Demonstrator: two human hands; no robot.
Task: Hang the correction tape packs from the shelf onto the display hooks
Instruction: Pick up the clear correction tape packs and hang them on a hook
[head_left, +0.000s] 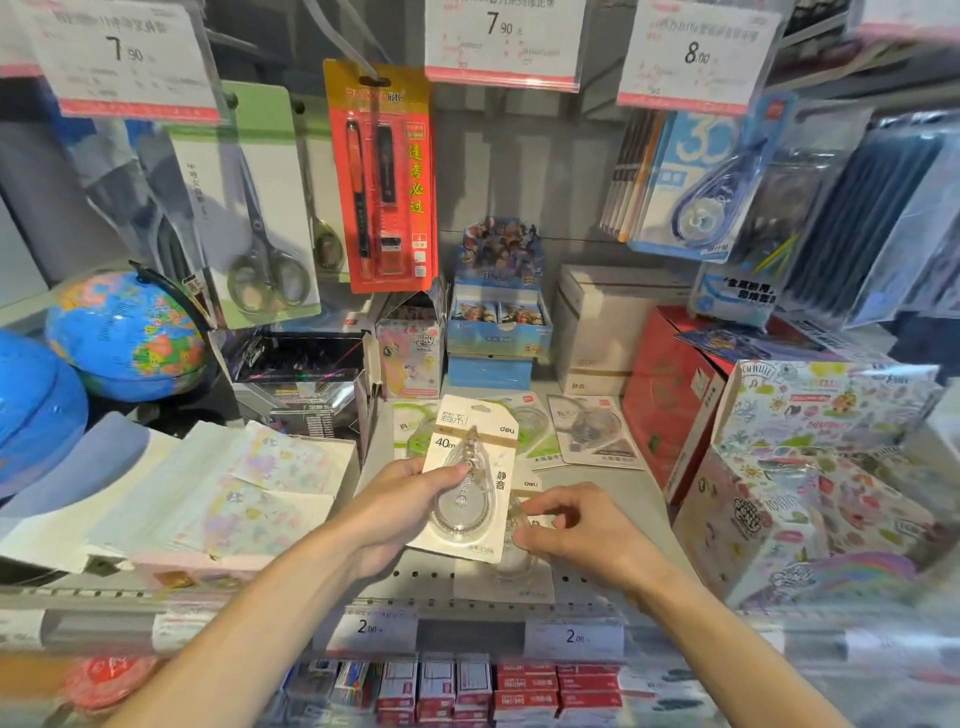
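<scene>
My left hand (400, 506) holds a white correction tape pack (470, 467) with a clear teardrop dispenser, tilted upright above the grey shelf (395, 431). My right hand (576, 525) pinches a second pack (511, 566) that lies flat on the shelf, partly hidden under the first. Further back on the shelf lie a green-printed pack (415, 426), another green pack (532, 431) and a grey-printed pack (592, 431). Blue correction tape packs (701, 187) hang from a display hook at the upper right.
Scissors packs (260, 218) and a red pen pack (387, 176) hang at the upper left. Globes (124, 332) and paper stacks (208, 493) sit to the left. A red box (670, 395) and a sticker box (810, 478) stand to the right. Card boxes (498, 312) line the back.
</scene>
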